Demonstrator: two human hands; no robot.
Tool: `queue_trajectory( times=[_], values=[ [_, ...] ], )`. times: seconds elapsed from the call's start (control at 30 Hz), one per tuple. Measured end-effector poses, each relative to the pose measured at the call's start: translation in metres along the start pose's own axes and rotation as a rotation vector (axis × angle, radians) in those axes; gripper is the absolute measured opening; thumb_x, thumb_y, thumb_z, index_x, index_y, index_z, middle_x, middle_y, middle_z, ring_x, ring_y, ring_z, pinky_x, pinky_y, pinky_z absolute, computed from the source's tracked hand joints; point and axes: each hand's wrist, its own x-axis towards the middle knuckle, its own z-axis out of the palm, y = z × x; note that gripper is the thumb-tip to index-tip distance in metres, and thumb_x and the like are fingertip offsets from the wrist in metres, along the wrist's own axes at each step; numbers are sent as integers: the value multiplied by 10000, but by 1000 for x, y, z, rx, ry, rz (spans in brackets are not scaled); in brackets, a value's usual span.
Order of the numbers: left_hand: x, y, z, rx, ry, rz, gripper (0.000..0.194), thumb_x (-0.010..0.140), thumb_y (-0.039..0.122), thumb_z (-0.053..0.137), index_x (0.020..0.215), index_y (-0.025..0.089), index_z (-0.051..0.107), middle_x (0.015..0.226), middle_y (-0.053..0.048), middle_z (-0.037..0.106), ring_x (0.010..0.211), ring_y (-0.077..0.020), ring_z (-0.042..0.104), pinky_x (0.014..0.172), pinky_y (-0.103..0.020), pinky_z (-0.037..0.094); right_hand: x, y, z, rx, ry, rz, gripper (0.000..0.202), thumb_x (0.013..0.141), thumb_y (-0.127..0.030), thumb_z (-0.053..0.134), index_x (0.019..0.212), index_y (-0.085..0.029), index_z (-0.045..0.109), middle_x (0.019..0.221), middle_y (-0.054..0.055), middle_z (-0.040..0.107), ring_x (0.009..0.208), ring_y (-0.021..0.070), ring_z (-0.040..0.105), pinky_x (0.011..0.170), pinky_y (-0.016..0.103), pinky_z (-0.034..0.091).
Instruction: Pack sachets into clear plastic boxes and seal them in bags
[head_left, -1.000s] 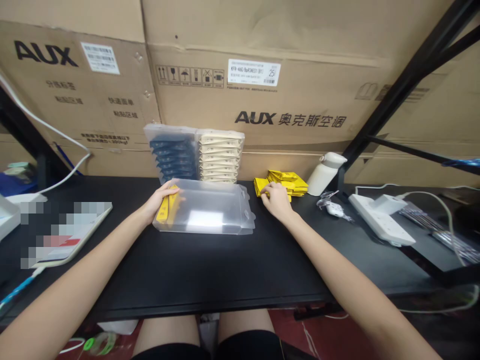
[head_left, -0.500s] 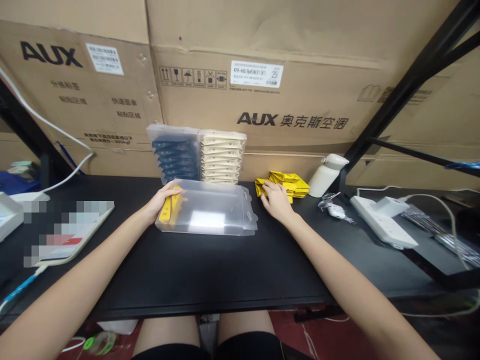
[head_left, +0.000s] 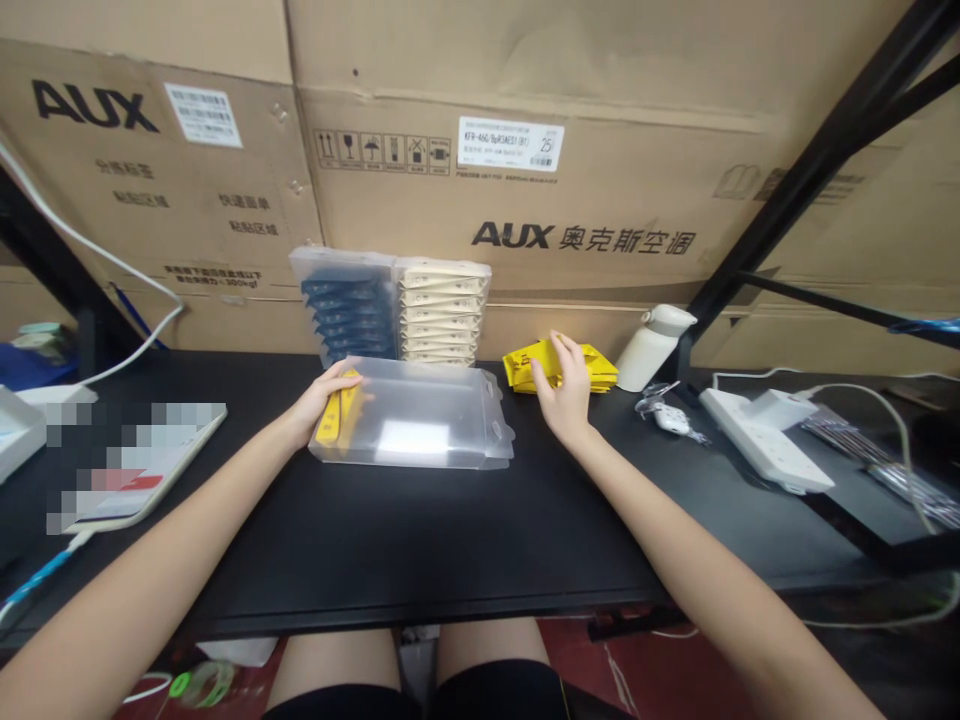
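A black tabletop [head_left: 450, 530] fills the lower half of the frame, backed by a wall of large brown cardboard cartons [head_left: 525, 150] printed with black lettering. At the centre lies a clear, thin-walled plastic box [head_left: 420, 425] on its side, and the left hand [head_left: 319, 400] sits at its left end, fingers curled onto a few flat yellow packets [head_left: 335, 415] standing inside that end, pressing them in place. The right hand [head_left: 566, 385], centre-right, has its fingers closed lightly on one small yellow foil packet [head_left: 529, 362] at the left edge of a loose pile of matching yellow packets [head_left: 589, 365]; the packet lies under the fingertips, thumb below and fingers above, apparently lifted slightly off the pile. Such packets look light, thin and bendable, with a slick skin, so a pinch across the flat faces near an edge should hold them best; the box seems flimsy and likely to skid unless steadied. Behind the box stand two filled clear boxes, one of dark blue packets [head_left: 349, 305] and one of cream packets [head_left: 442, 310]. A white bottle [head_left: 649, 345] leans just right of the pile, and a white power strip [head_left: 761, 440] lies further right.
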Motion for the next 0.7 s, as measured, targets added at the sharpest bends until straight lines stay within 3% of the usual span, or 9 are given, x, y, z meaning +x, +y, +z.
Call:
queue_trajectory(
  times=[0.1, 0.23, 0.37, 0.43, 0.57, 0.7],
  values=[
    [-1, 0, 0, 0, -2, 3, 338, 688, 136, 683, 994, 209, 559, 863, -25, 691, 675, -209, 717, 508, -255, 555, 0, -2, -1, 52, 29, 43, 421, 878, -293, 483, 1278, -172, 540, 1256, 155, 568, 1200, 282, 531, 1011, 484, 435],
    [-1, 0, 0, 6, -10, 4, 406, 685, 145, 682, 1061, 222, 551, 890, -27, 694, 690, -211, 719, 523, -259, 556, -2, 1, 3, 155, -44, 158, 456, 830, -289, 511, 1266, -155, 529, 1249, 161, 582, 1159, 288, 561, 922, 459, 511],
    [1, 0, -1, 5, -6, 19, 437, 679, 146, 682, 1088, 224, 549, 874, -25, 693, 678, -206, 717, 542, -262, 558, -3, 4, 8, 382, -156, 473, 690, 779, -312, 556, 1404, -153, 311, 1237, 181, 580, 936, 267, 669, 715, 395, 589],
    [2, 1, -2, 6, 5, 23, 406, 672, 147, 690, 1048, 217, 554, 861, -22, 692, 669, -201, 715, 546, -259, 556, -3, 6, 10, 510, -192, 624, 732, 748, -311, 597, 1396, -166, 289, 1148, 158, 630, 841, 252, 693, 633, 368, 597],
    [2, 1, -2, 15, 15, 26, 345, 664, 156, 699, 972, 213, 554, 849, -15, 686, 652, -196, 709, 538, -264, 553, -3, 10, 11, 676, -220, 841, 485, 670, -287, 707, 1108, -176, 530, 955, 89, 698, 816, 238, 705, 583, 313, 601],
    [1, 1, -1, 16, 12, 25, 333, 672, 155, 696, 964, 215, 548, 845, -13, 681, 654, -200, 707, 520, -261, 546, 0, 7, 10, 764, -325, 985, 172, 746, -230, 666, 886, -182, 578, 925, 83, 713, 864, 214, 706, 610, 282, 607]
  ],
)
